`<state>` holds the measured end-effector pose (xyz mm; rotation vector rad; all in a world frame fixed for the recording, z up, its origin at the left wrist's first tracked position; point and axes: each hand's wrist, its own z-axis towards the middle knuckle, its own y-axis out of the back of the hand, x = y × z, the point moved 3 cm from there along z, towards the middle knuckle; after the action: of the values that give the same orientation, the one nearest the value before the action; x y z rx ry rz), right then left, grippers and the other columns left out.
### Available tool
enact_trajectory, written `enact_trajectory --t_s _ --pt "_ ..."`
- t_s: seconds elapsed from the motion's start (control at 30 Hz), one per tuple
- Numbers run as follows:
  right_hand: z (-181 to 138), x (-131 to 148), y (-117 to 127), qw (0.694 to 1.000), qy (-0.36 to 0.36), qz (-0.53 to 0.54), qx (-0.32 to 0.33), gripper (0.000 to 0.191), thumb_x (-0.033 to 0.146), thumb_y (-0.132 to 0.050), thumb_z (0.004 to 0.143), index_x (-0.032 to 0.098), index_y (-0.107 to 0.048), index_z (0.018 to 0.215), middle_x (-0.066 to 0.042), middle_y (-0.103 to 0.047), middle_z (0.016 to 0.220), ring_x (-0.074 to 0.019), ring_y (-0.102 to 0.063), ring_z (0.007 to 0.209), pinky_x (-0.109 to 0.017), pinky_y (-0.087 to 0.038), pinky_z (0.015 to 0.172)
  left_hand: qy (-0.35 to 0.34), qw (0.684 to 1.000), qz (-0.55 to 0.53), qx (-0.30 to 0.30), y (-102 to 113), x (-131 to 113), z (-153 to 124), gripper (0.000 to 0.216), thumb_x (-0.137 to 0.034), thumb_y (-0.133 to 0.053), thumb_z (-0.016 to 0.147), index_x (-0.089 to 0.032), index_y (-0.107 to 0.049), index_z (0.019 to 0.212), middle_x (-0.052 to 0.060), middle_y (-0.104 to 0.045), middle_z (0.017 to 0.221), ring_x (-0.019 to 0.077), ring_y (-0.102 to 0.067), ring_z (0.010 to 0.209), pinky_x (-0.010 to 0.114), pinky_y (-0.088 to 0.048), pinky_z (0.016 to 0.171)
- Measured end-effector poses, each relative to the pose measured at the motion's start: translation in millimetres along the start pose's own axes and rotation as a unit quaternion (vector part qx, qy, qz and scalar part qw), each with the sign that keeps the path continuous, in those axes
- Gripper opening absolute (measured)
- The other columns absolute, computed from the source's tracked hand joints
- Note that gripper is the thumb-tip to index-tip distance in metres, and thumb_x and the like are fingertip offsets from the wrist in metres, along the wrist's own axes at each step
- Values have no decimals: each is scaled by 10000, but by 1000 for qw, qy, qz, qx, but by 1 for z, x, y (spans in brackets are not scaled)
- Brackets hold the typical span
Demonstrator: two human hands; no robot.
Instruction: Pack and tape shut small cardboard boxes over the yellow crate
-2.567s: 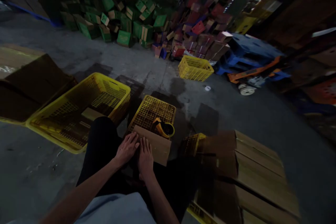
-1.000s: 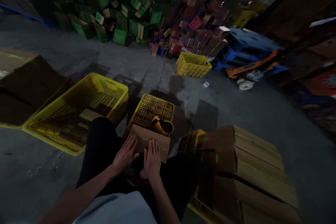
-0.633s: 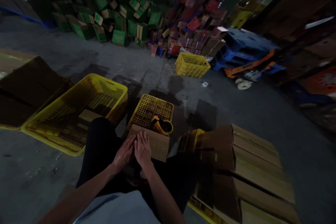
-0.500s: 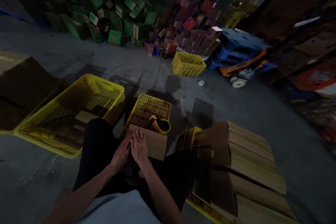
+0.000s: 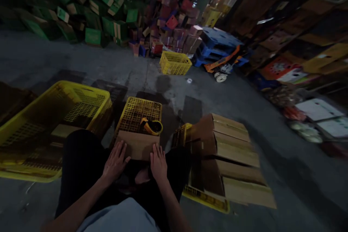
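Observation:
A small brown cardboard box (image 5: pixel 140 145) rests between my knees, at the near end of an upturned yellow crate (image 5: pixel 132 110). My left hand (image 5: pixel 116 161) lies on the box's left end, fingers stretched out and thumb pointing inward. On the right end, the fingers of my right hand (image 5: pixel 158 163) lie flat and extended. Neither hand is closed round anything. Just beyond the box, on the crate, is a yellow ring-shaped tool with a dark inside (image 5: pixel 152 127), possibly a tape dispenser; its details are too dim to tell.
To my left stands a large yellow crate (image 5: pixel 102 96) with a cardboard piece (image 5: pixel 63 130) inside. Several flattened cartons (image 5: pixel 236 148) fill another crate at right. Further off are a yellow basket (image 5: pixel 175 63), blue pallets (image 5: pixel 217 41), an orange pallet jack (image 5: pixel 224 61) and heaped boxes (image 5: pixel 94 37).
My hands were together near the box's left part; now they are spread apart, the right one moved to the right end. The view has turned to the right.

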<state>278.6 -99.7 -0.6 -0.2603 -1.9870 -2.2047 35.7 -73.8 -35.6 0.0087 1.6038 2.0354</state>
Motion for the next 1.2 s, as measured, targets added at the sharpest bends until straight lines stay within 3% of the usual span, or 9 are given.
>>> enact_trajectory --t_s 0.17,0.4,0.57,0.8,0.9,1.03,1.13,1.2 --pt "-5 6 -12 999 -31 -8 -11 540 307 -349 1065 108 -360 1567 -140 -372 1613 -298 -328 1504 -482 -377 1177 -21 1000 -2 12 -11 -24 26 595 -443 -461 1009 -129 -449 1515 211 -295 1636 398 -261 1517 613 -356 1152" --pt "7 16 -11 998 -70 3 -4 494 246 -363 1050 66 -475 1496 -202 -384 1591 -298 -328 1504 -483 -390 1170 -146 988 -14 52 -30 -68 48 580 -365 -445 1005 -173 -417 1551 138 -357 1621 315 -334 1501 516 -322 1191" --pt "4 9 -4 995 -80 62 -9 504 288 -342 1059 88 -467 1505 -173 -406 1586 -264 -348 1497 -435 -415 1167 -150 987 11 57 -35 -68 45 629 -449 -431 1013 -146 -394 1564 142 -311 1640 320 -313 1509 511 -316 1186" --pt "-35 12 2 991 -108 75 33 529 252 -400 1039 103 -390 1547 -163 -367 1606 -249 -360 1491 -429 -412 1169 -121 991 2 62 -50 -75 33 677 -528 -396 1005 -135 -411 1557 164 -292 1645 344 -242 1532 556 -253 1200" --pt "-38 18 5 989 -128 68 42 531 267 -430 1038 85 -404 1537 -177 -398 1585 -245 -374 1485 -403 -409 1173 -124 990 2 72 -55 -82 34 590 -428 -371 1012 -192 -435 1549 125 -270 1660 343 -211 1541 608 -190 1203" --pt "-35 21 7 989 -136 55 37 499 256 -425 1042 97 -444 1515 -183 -423 1567 -256 -400 1470 -422 -440 1148 -190 977 -7 95 -52 -90 37 551 -315 -362 1001 -259 -442 1543 55 -307 1652 286 -263 1530 581 -162 1221" --pt "-36 20 4 990 -127 46 39 515 273 -430 1042 94 -420 1526 -188 -405 1577 -254 -383 1480 -431 -440 1145 -211 974 -15 83 -42 -76 32 562 -384 -385 1003 -224 -455 1536 79 -346 1635 289 -296 1518 541 -250 1206" --pt "-38 18 2 989 -133 41 41 551 296 -430 1044 75 -372 1545 -192 -376 1594 -246 -373 1485 -418 -429 1153 -213 974 -14 70 -34 -55 25 556 -383 -377 1000 -202 -487 1515 100 -374 1621 309 -306 1512 546 -312 1176"
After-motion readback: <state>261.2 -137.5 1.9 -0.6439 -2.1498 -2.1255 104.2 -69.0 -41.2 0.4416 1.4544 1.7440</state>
